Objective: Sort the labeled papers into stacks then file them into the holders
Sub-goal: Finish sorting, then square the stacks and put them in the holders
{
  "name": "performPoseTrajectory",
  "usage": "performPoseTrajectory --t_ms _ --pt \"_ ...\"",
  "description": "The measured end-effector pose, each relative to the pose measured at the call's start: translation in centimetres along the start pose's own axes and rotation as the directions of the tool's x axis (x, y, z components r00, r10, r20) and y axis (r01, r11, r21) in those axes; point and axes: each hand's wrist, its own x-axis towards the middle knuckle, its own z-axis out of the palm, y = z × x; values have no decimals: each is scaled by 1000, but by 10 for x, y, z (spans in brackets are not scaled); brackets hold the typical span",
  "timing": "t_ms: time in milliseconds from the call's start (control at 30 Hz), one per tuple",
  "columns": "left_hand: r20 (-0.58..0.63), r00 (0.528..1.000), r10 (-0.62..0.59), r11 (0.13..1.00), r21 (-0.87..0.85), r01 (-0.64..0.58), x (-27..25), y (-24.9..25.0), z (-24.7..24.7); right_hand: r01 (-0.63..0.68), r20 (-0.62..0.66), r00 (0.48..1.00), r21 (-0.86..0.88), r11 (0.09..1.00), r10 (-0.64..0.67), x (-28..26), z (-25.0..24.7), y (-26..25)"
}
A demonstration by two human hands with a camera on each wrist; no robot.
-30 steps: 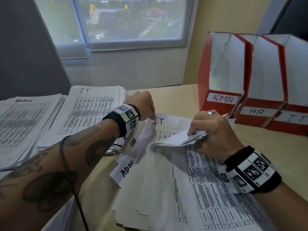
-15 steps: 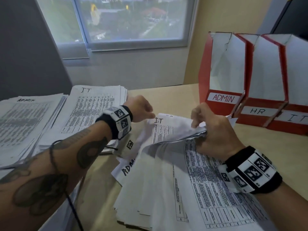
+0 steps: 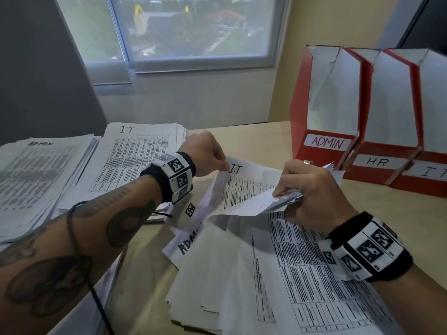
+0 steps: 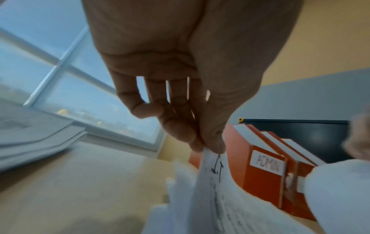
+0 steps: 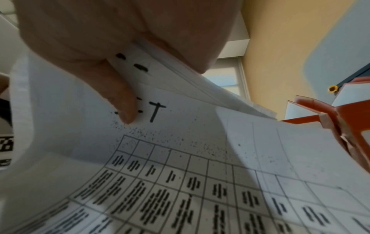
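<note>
A sheet marked IT (image 3: 244, 187) is lifted off the unsorted pile (image 3: 278, 274) in the middle of the desk. My left hand (image 3: 208, 155) pinches its top left corner between thumb and fingers, seen close in the left wrist view (image 4: 208, 148). My right hand (image 3: 312, 192) grips the curled-up top edges of several sheets (image 5: 180, 76) of the pile. Two sorted stacks lie at the left: one marked IT (image 3: 135, 155), one marked ADMIN (image 3: 36, 175). Three red holders stand at the right, labelled ADMIN (image 3: 326, 97), HR (image 3: 387, 105) and IT (image 3: 433, 112).
A sheet marked ADMIN (image 3: 186, 245) sticks out from the left of the pile. The wooden desk (image 3: 261, 139) shows bare between the stacks and the holders. A window (image 3: 193, 30) and a wall close the far side.
My left hand has drawn the corner of the IT sheet up and slightly left, away from the pile. My right hand has kept its grip on the raised sheet edges.
</note>
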Motion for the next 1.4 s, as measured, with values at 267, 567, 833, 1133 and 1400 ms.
performPoseTrajectory --t_ms 267,567,833,1133,1400 --pt "290 830 477 811 -509 -288 -39 38 -26 34 -17 999 26 999 -34 -2 -3 0" --pt "176 956 234 839 -533 -108 -35 14 -17 74 -23 997 -73 995 -75 2 -4 -4" --pt "150 970 189 793 -606 -61 -36 25 -10 81 -4 997 -69 994 -81 2 -1 -6" --pt "85 992 98 854 -518 -40 -29 4 -17 -125 -13 992 -56 991 125 3 -7 -30" --pt "329 901 284 706 -708 36 -41 27 -31 -5 -88 996 -187 982 -12 3 -3 -3"
